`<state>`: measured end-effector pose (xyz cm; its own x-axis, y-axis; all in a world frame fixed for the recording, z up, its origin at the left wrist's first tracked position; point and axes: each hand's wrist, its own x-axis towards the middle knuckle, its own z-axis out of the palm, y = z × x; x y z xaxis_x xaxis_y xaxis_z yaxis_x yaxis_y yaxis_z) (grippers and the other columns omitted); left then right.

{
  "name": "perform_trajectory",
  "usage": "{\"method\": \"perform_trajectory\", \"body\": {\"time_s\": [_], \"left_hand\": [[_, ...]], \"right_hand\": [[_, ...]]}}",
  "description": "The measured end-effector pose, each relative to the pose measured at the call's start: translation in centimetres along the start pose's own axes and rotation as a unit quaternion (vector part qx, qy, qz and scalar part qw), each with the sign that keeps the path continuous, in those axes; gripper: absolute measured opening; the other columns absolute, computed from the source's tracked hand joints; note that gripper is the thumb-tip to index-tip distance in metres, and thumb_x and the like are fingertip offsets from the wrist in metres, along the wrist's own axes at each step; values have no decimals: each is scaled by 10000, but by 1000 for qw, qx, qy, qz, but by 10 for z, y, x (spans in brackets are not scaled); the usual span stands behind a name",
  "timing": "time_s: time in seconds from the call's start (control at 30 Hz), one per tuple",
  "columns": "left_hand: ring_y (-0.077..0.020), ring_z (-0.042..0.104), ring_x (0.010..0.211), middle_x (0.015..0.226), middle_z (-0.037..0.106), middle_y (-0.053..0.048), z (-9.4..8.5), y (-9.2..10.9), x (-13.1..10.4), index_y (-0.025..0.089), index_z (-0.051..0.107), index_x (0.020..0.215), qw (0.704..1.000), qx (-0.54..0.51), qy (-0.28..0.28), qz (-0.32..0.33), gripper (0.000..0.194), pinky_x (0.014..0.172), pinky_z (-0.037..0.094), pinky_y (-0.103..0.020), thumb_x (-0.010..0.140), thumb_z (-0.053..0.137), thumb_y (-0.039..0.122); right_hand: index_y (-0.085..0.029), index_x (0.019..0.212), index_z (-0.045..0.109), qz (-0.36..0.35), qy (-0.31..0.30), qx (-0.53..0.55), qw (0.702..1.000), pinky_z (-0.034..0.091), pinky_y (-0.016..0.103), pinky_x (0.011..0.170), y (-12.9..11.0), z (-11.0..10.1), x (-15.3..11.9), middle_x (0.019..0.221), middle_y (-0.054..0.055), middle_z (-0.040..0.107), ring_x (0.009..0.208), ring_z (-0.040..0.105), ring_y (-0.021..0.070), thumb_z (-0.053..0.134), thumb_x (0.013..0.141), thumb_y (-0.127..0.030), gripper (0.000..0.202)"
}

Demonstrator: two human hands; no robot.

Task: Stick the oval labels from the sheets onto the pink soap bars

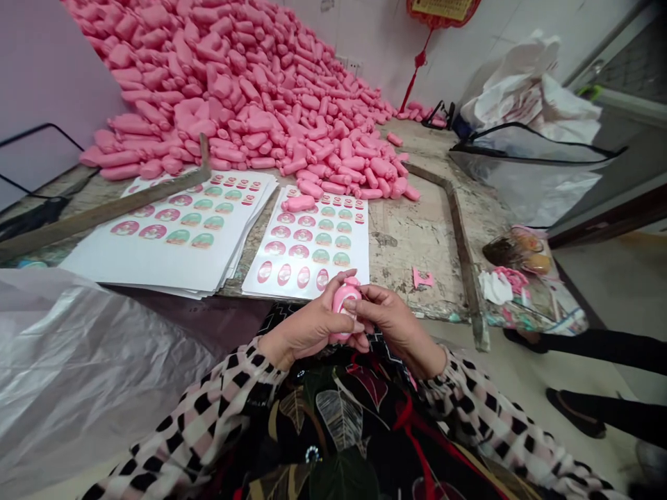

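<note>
A small pink plastic bottle [340,294] is in front of my body, just off the table's front edge, with an oval sticker [346,304] on its face. My left hand [308,323] is closed around its side and base. The fingers of my right hand [394,318] close on its right side, with the thumb pressed on the sticker. Just beyond my hands lies a sticker sheet [333,273] with rows of pink and green labels and ovals along its near edge. A single pink bottle [298,203] rests on that sheet's far edge.
A large heap of pink bottles [234,83] covers the back of the table. A stack of sticker sheets [151,260] lies left under a wooden strip [140,198]. Another strip [461,243] edges the right side. Clear plastic [78,368] hangs left; another person's legs [599,347] show right.
</note>
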<state>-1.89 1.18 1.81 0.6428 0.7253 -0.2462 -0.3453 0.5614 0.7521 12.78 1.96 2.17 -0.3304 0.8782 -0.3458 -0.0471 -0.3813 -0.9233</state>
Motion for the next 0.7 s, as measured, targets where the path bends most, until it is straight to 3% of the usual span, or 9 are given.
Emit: {"method": "perform_trajectory", "body": {"time_s": [0.1,0.23,0.37,0.47,0.57,0.63,0.7], "left_hand": [[-152,637,610,717,605,24,4,-7,6,336,13,1360,999,30,-9,-17,987,638,509,-329,645,620,29],[-129,596,557,677,570,41,5,-23,13,297,50,1389,990,136,-33,-36,980,567,487,-283,642,642,65],[-108,588,581,738,566,20,1,-29,16,240,218,1383,969,237,-40,-64,767,578,443,-246,716,588,158],[-104,586,599,766,552,14,-2,-25,15,198,401,1285,963,257,-37,-66,545,619,441,-259,763,551,244],[-105,580,600,756,545,14,-5,-23,15,180,488,1199,964,257,-37,-62,439,641,446,-270,777,540,286],[-109,575,594,746,540,14,-6,-24,14,184,500,1186,966,250,-30,-61,430,626,451,-274,777,543,307],[-112,563,576,728,537,16,-8,-22,14,192,512,1178,966,253,-16,-55,426,602,450,-273,775,545,327]], "right_hand": [[-165,770,596,-8,23,12,1000,288,180,376,6,-3,-5,542,-44,548,387,412,52,693,660,-378,259],[-177,820,612,-60,105,2,993,432,231,576,8,-25,-16,714,-10,622,585,536,96,691,659,-385,274],[-198,884,625,-92,254,-192,943,437,268,663,12,-73,-40,790,12,652,686,570,141,675,657,-430,329],[-195,820,647,15,240,-362,901,432,287,591,34,-109,-67,650,23,650,610,583,182,601,677,-509,349],[-215,797,658,147,204,-457,853,432,299,576,70,-135,-93,589,30,654,586,609,211,502,724,-529,359],[-220,915,663,205,189,-510,814,436,313,604,91,-145,-103,688,60,690,674,637,244,513,713,-498,375],[-225,1058,632,219,181,-558,780,436,329,642,100,-147,-102,830,93,702,793,643,276,541,694,-447,436]]}}
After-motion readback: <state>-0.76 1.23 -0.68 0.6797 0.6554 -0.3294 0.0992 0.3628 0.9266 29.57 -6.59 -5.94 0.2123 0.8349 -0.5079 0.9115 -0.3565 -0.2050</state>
